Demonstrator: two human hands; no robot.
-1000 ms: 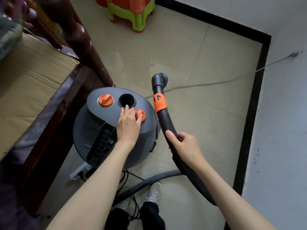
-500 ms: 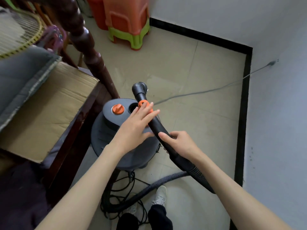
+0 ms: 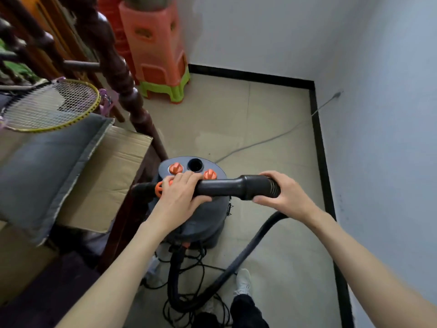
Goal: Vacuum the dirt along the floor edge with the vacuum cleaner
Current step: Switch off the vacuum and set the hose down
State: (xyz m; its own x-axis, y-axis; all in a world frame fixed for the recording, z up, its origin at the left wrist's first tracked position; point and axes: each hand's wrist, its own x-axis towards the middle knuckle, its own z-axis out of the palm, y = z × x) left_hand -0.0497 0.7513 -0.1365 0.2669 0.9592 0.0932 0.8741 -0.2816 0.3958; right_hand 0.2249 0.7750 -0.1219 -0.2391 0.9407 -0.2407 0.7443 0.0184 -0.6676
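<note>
A grey drum vacuum cleaner (image 3: 208, 216) with orange knobs stands on the tiled floor in front of me. Its black hose handle (image 3: 227, 187) lies level across the top of the drum, with an orange ring at its left end. My left hand (image 3: 182, 197) grips the handle next to that ring. My right hand (image 3: 281, 195) grips the ribbed cuff at the handle's right end. The black hose (image 3: 238, 259) loops down from there to the floor near my shoe. A black skirting strip (image 3: 319, 147) marks the floor edge along the white walls.
A dark wooden bed post (image 3: 123, 81) and frame stand at left, bearing cardboard (image 3: 115, 166), a grey cushion and a badminton racket (image 3: 52, 105). Stacked orange and green plastic stools (image 3: 160, 58) fill the far corner. A grey cable (image 3: 272, 138) crosses the floor; black cords tangle below the vacuum.
My left hand left the vacuum's lid and took hold of the hose handle. The handle swung from pointing away to lying level, and the view tilted up.
</note>
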